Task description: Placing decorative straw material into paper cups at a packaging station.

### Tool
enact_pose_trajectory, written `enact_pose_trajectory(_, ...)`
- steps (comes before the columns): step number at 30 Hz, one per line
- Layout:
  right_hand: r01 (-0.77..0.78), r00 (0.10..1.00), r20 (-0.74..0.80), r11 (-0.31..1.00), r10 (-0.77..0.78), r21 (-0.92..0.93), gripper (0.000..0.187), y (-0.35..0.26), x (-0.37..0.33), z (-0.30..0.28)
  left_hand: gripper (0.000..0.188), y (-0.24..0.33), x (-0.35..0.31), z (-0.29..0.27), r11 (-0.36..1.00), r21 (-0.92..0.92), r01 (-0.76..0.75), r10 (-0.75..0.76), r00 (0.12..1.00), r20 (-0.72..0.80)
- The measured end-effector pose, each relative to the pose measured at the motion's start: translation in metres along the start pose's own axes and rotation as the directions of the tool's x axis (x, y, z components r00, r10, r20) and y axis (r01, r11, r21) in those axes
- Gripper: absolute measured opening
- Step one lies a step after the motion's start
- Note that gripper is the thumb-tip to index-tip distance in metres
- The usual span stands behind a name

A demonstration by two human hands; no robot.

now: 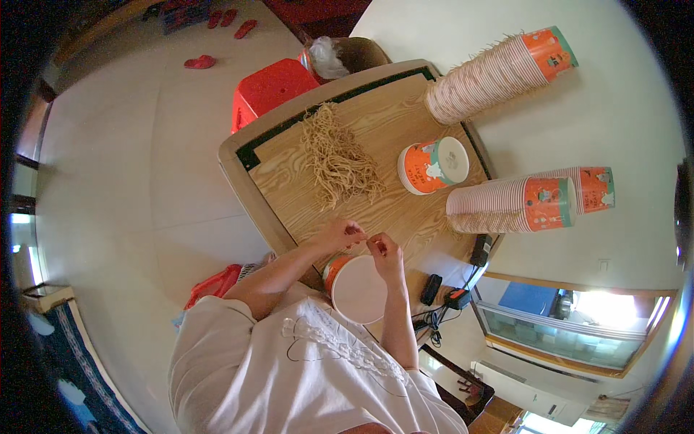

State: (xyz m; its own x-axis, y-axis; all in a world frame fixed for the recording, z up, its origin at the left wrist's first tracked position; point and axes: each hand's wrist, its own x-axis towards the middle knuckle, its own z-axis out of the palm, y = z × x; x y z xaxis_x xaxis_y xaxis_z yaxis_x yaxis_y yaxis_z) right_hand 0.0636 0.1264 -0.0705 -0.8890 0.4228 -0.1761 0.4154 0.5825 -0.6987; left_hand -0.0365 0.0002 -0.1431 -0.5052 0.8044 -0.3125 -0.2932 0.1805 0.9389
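Head view: the left hand point(343, 235) and the right hand point(383, 251) meet close together above the near edge of the wooden table point(405, 217); the fingers of both are pinched narrow, and between them runs what looks like a thin tan strand point(363, 238), too fine to trace fully; whether each hand grips it firmly cannot be told. Directly below the hands, held near the person's chest, sits a paper cup point(358, 288) with an orange wall and a pale inside, its mouth facing the camera; the inside looks bare, though the view is too coarse to be sure. The supply of strands, a loose tan pile point(340, 160), lies in the middle of the table, well apart from the hands; a short stack of matching cups point(432, 166) lies on its side to the right of the pile; two long nested stacks point(499, 74) and point(528, 203) lie along the table's far and right edges. Judgement for the step in hand: keep the pinch light and near the strand's ends so it does not snap; keep both hands centred over the cup mouth so that anything released falls inside and not on the lap; draw single strands from the pile's near fringe to avoid tangling; steady the cup against tipping, since neither hand holds it.
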Motion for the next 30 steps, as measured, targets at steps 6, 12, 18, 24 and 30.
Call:
enact_pose_trajectory(6,0.021,1.000,-0.005,1.000,-0.021,0.015,0.011,0.006,0.003,0.005,0.019,0.031,-0.014,0.003,0.991,0.135,-0.016,0.030,0.994,-0.103)
enact_pose_trajectory(12,-0.060,0.998,0.030,0.989,0.056,0.137,0.016,0.015,0.020,-0.008,0.018,0.006,0.006,0.000,0.982,0.171,-0.085,0.112,0.983,-0.149)
enact_pose_trajectory(18,-0.339,0.918,0.342,0.845,0.201,0.414,0.019,0.047,0.041,-0.021,0.016,-0.010,0.036,0.008,0.911,0.399,-0.104,0.169,0.977,-0.131)
enact_pose_trajectory(24,-0.579,0.813,0.463,0.585,0.354,0.568,0.016,0.076,0.041,-0.013,0.018,-0.057,0.075,0.027,0.957,0.194,-0.216,0.238,0.966,-0.101)
enact_pose_trajectory(30,-0.572,0.808,0.449,0.690,0.381,0.444,0.015,0.105,0.049,-0.005,0.022,-0.043,0.077,0.033,0.965,0.246,-0.094,0.100,0.995,-0.012)
